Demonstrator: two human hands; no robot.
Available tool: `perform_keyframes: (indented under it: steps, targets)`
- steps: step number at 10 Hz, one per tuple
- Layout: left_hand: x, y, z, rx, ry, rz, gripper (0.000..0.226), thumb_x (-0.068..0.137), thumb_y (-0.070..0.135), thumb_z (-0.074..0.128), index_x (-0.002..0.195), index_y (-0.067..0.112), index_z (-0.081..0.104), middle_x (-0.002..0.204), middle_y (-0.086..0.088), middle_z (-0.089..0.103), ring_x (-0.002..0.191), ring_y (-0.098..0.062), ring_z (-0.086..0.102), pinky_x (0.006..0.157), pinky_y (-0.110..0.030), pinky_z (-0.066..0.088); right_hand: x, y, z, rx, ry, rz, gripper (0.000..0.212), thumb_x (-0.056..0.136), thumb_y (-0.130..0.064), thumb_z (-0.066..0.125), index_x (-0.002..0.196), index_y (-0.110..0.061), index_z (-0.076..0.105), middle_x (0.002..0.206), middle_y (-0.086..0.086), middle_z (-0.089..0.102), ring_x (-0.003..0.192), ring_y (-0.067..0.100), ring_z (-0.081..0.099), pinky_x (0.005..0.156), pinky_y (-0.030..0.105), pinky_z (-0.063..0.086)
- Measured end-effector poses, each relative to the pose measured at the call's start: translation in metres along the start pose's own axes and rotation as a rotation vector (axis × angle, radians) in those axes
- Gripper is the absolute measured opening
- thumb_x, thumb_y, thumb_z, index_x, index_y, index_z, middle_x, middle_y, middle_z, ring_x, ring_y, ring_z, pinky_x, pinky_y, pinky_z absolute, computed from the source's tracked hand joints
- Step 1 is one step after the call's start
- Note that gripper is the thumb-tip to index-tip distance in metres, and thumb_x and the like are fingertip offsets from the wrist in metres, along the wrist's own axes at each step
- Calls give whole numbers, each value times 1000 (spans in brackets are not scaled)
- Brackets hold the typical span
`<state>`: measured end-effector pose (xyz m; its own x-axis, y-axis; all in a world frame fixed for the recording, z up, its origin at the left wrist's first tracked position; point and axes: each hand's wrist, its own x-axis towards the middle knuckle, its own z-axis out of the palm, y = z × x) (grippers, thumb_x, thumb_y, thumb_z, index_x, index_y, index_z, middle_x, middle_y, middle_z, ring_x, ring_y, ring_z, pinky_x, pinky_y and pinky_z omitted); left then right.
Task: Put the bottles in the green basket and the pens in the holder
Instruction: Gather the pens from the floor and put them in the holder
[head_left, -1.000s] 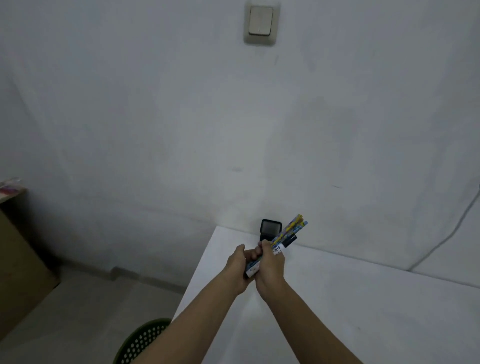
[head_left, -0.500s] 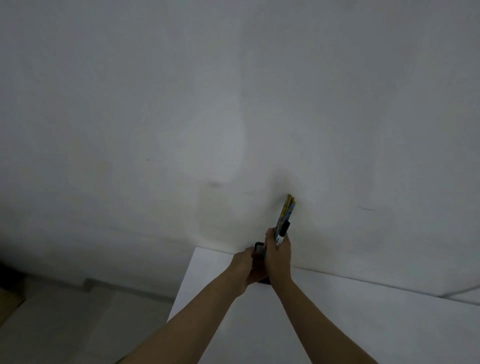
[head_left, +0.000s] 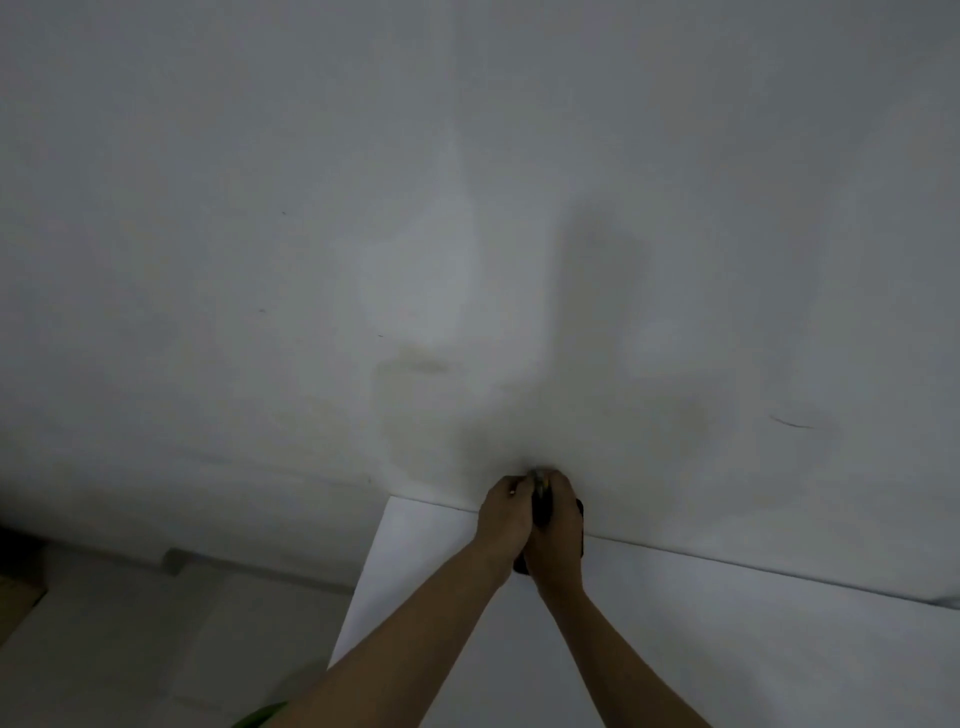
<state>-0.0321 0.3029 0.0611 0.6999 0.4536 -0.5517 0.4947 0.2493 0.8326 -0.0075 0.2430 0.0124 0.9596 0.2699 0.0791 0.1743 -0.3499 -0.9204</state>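
Note:
At the far edge of the white table (head_left: 727, 649), against the wall, my two hands are pressed together around the black pen holder (head_left: 579, 508). My left hand (head_left: 505, 522) grips the holder's left side. My right hand (head_left: 560, 530) is closed around the bundle of pens (head_left: 540, 477). Only the yellow-blue tops of the pens show above my fingers, and the rest is hidden between the hands and the dark holder. A sliver of the green basket (head_left: 260, 719) shows at the bottom edge, on the floor left of the table. No bottles are in view.
A plain white wall (head_left: 467, 234) fills most of the view directly behind the holder. The table's left edge runs down toward the basket, with grey floor (head_left: 130, 649) beyond it. A brown box corner (head_left: 15, 603) sits at far left.
My right hand has lowered the pens from well above the holder down between my hands, so only their tops show. My head has moved closer and tilted.

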Motion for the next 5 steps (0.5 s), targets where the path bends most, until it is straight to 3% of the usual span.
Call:
perform_keyframes:
  steps: [1, 2, 3, 4, 5]
  targets:
    - [-3, 2, 5, 25, 4, 17, 36, 99, 28, 37, 129, 13, 51, 130, -10, 57, 118, -26, 54, 102, -37, 45, -2, -4, -4, 39, 10, -12, 16, 85, -9, 54, 99, -9, 60, 93, 2, 64, 88, 15, 64, 78, 28, 53]
    - [-10, 5, 10, 11, -4, 32, 35, 99, 24, 36, 130, 13, 50, 131, -9, 56, 115, -23, 54, 96, -33, 44, -7, -11, -9, 94, 60, -27, 26, 81, -16, 51, 104, -7, 59, 99, 4, 63, 92, 14, 63, 83, 31, 54]
    - [-19, 10, 11, -5, 2, 86, 36, 98, 21, 37, 132, 13, 48, 133, -9, 55, 112, -20, 53, 97, -29, 43, -10, -14, -19, 149, 82, 4, 34, 80, -7, 59, 113, -11, 54, 111, 5, 58, 104, 16, 59, 93, 34, 52]
    - [-30, 15, 10, 53, 22, 121, 42, 99, 22, 34, 139, 13, 41, 142, -9, 47, 127, -24, 47, 110, -34, 39, -16, -20, -34, 125, 77, 11, 50, 83, -8, 67, 127, -18, 46, 122, -4, 51, 113, 7, 50, 95, 14, 42]
    - [-47, 19, 7, 76, 32, 137, 45, 100, 20, 31, 145, 13, 33, 149, -10, 39, 133, -24, 41, 113, -33, 35, -31, -30, -51, 120, 88, 30, 57, 87, -20, 65, 137, -22, 38, 128, -10, 42, 116, -1, 41, 85, -1, 34]
